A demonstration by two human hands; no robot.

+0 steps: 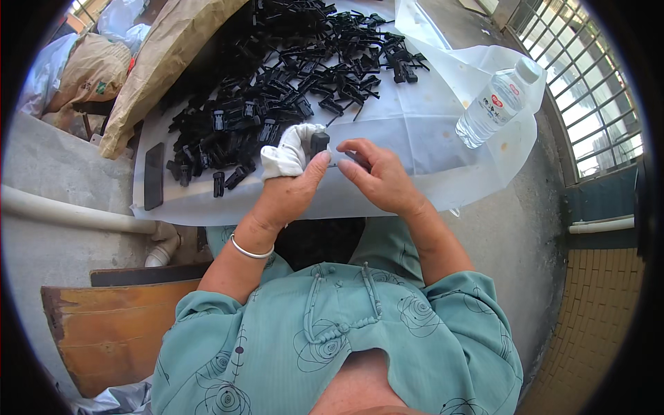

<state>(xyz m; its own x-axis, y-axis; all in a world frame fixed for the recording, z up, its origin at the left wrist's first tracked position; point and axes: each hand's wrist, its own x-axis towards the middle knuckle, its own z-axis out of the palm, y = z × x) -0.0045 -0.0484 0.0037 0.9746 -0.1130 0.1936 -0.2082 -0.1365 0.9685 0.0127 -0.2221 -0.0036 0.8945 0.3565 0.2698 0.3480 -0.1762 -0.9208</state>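
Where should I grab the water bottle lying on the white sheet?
Grip the water bottle around its clear ribbed middle, coming from above. It lies on its side on the white sheet, cap toward the railing, with bare sheet on both long sides.

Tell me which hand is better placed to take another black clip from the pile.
Probably the left hand: it lies right beside the pile of black clips, though it holds a white cloth. The right hand sits farther away.

Black plastic clips, white sheet, teal swirl-patterned blouse, silver bangle
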